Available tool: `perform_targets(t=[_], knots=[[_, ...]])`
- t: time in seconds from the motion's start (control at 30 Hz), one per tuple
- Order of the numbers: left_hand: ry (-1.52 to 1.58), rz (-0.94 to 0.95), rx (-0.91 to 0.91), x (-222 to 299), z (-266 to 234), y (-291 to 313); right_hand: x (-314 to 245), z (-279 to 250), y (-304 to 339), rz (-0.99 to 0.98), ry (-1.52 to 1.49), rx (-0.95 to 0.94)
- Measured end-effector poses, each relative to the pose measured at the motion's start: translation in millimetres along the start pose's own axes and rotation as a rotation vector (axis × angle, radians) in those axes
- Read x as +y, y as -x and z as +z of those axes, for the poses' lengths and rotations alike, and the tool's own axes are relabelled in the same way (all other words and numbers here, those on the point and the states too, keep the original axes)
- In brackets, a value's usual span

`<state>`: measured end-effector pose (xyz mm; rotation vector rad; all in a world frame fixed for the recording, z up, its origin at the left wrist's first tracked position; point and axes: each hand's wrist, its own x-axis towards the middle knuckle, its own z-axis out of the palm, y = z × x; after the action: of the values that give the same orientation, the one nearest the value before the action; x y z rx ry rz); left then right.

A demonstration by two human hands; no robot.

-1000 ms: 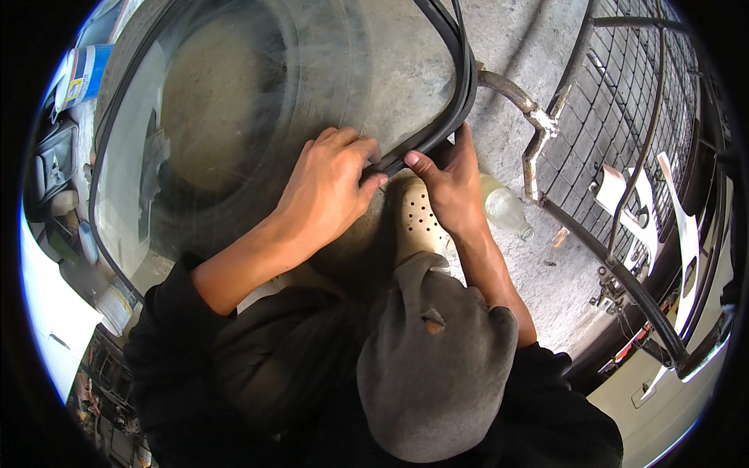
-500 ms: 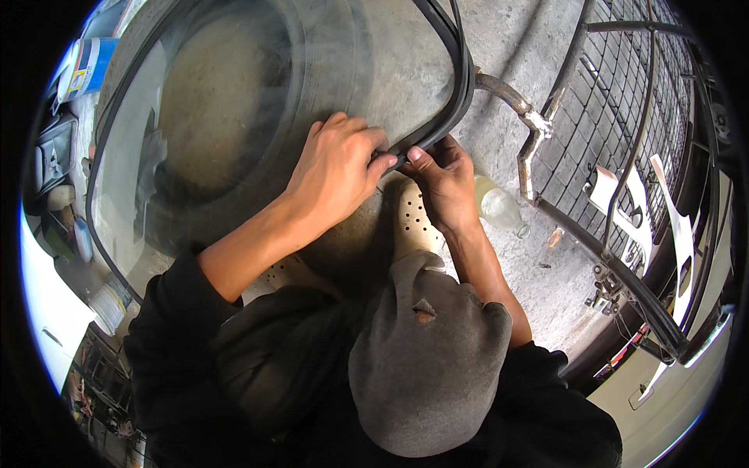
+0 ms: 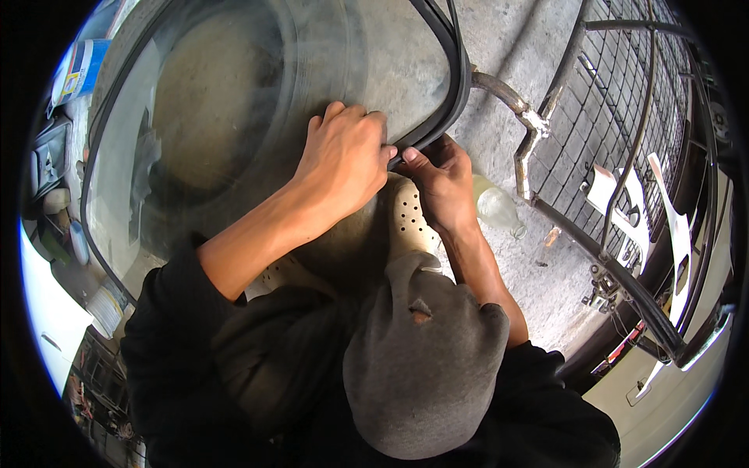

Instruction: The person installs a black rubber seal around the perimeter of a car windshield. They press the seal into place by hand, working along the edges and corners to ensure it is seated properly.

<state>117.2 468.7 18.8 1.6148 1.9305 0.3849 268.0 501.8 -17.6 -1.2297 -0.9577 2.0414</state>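
Observation:
A large curved sheet of clear glass point(image 3: 117, 168) lies in front of me, with a black rubber seal point(image 3: 460, 74) running along its edge. At the near right corner of the glass, my left hand point(image 3: 347, 156) is closed, its thumb and curled fingers pressing the seal at the edge. Just to its right, my right hand point(image 3: 443, 187) pinches the same seal, thumb on top and fingers beneath. The fingertips of my left hand are partly hidden behind its knuckles.
A tyre-like dark ring point(image 3: 289, 101) shows through the glass. My beige clog point(image 3: 409, 222) is below my hands. A clear bottle point(image 3: 498, 207) lies right of my right hand. Farther right are a metal tube frame point(image 3: 534, 129), wire mesh point(image 3: 624, 101) and white panels point(image 3: 628, 210).
Both hands stay at the same corner of the seal. My left hand's thumb and fingers have curled in and shifted slightly. The whole view has moved a little.

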Motion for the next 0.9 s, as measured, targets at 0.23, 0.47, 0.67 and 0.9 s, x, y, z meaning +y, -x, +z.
perform_targets(t=[0.23, 0.47, 0.67, 0.9], knots=[[0.029, 0.050, -0.007, -7, 0, -2, -15, 3, -4, 0.081, 0.133, 0.032], [0.117, 0.106, -0.045, -13, -3, -4, -5, 1, -9, 0.047, 0.057, 0.041], [0.115, -0.016, -0.157, 2, -10, -10, 2, -12, -10, -0.011, -0.034, -0.070], [0.029, -0.016, -0.197, 1, -12, -5, 4, -5, -9, -0.009, 0.014, 0.004]])
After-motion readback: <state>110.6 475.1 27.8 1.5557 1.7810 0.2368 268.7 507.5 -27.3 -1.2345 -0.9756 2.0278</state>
